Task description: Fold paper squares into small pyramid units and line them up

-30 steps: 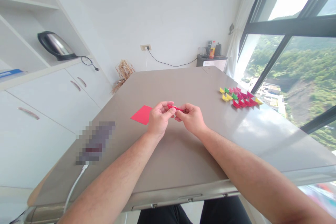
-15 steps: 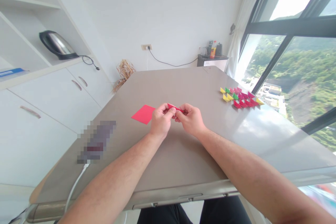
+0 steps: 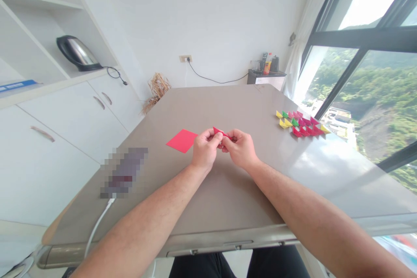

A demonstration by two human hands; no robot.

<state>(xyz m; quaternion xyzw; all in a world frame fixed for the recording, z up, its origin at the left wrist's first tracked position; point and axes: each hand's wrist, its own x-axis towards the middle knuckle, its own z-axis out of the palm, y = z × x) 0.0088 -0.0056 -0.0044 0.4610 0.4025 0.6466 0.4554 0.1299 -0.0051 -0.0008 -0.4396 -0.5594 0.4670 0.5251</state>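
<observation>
My left hand point(image 3: 204, 150) and my right hand point(image 3: 240, 149) meet above the middle of the grey-brown table point(image 3: 228, 200). Both pinch a small folded piece of red paper point(image 3: 220, 132) between thumbs and fingertips, so most of it is hidden. A flat red paper square point(image 3: 182, 140) lies on the table just left of my left hand. A cluster of several small folded paper pieces point(image 3: 302, 124), yellow, green, pink and red, sits on the table's right side, well away from my hands.
A blurred dark object point(image 3: 124, 173) with a white cable point(image 3: 96, 226) lies at the table's left front. White cabinets point(image 3: 61, 139) and a kettle point(image 3: 78, 53) stand on the left. A large window point(image 3: 368, 87) fills the right. Dried grass point(image 3: 157, 91) sits behind the table's far left corner.
My hands have stayed together on the red piece, working it slightly; its tip now sticks up a little more. The view shifted slightly.
</observation>
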